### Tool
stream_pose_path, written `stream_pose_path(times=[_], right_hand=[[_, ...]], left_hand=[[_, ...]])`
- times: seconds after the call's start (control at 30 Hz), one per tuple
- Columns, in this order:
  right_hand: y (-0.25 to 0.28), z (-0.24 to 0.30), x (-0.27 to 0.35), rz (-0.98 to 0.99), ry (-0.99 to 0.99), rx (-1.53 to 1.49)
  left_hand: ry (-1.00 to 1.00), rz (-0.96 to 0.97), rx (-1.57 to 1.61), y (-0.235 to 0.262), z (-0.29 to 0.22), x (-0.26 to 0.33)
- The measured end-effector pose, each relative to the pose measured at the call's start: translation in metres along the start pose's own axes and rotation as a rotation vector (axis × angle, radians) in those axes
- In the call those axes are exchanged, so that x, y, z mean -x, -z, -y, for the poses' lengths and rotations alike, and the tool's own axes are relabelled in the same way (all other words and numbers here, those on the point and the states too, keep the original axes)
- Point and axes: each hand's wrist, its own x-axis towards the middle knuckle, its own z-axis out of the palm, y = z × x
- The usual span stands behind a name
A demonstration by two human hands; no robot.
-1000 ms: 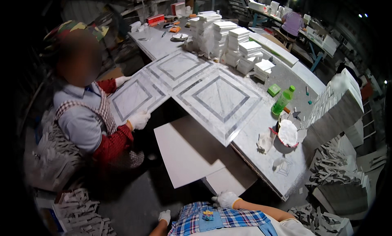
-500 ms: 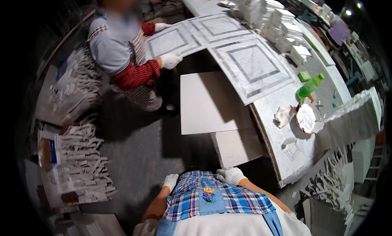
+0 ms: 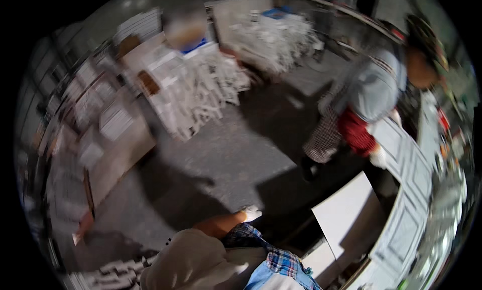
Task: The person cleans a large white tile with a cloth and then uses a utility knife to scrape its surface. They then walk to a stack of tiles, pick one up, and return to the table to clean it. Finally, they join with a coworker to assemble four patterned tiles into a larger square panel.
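Note:
My left hand (image 3: pixel 250 213), in a white glove, is at my side next to my blue plaid apron (image 3: pixel 283 262). Its fingers look loosely stretched and hold nothing I can see, though motion softens the picture. Out of view is my right hand. To the right, a co-worker (image 3: pixel 374 91) in a checked apron and red sleeves bends over grey-and-white marble-patterned panels (image 3: pixel 400 242) on a bench. The co-worker's gloved hand (image 3: pixel 378 157) is at the near panel's edge. Between us lies a pale flat board (image 3: pixel 343 208), partly in shadow.
Piles of pale stone strips (image 3: pixel 198 89) stand ahead on the left, with another heap (image 3: pixel 276 41) farther back. Boards and stacked slabs (image 3: pixel 118 144) line the left side. More strips (image 3: pixel 113 275) lie at lower left. Grey floor (image 3: pixel 221 139) stretches between these and the bench.
My view has swung left, so panels and co-worker now appear at the right. My right hand has left the picture. The co-worker leans lower over the panels.

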Motion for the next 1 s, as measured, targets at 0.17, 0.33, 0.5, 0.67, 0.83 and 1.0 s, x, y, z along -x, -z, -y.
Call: stream_pose_path(times=[0.17, 0.33, 0.5, 0.67, 0.83, 1.0], right_hand=[[0.039, 0.039, -0.056, 0.152, 0.222, 0.223], [0.046, 0.096, -0.104, 0.298, 0.431, 0.408], [0.028, 0.183, -0.134, 0.434, 0.615, 0.522], [0.001, 0.279, -0.170, 0.488, 0.712, 0.650], [-0.051, 0.379, -0.210, 0.509, 0.722, 0.753], [-0.102, 0.486, -0.233, 0.552, 0.753, 0.818]], left_hand=[[0.133, -0.160, 0.172, 0.037, -0.001, 0.069], [0.109, -0.114, 0.024, -0.030, 0.118, 0.146], [0.632, 0.037, 0.178, -0.191, 0.268, 0.262], [0.824, -0.101, 0.554, -0.219, 0.318, 0.292], [0.626, -0.135, 0.640, -0.166, 0.365, 0.263], [0.682, -0.437, 0.575, -0.091, 0.474, 0.306]])
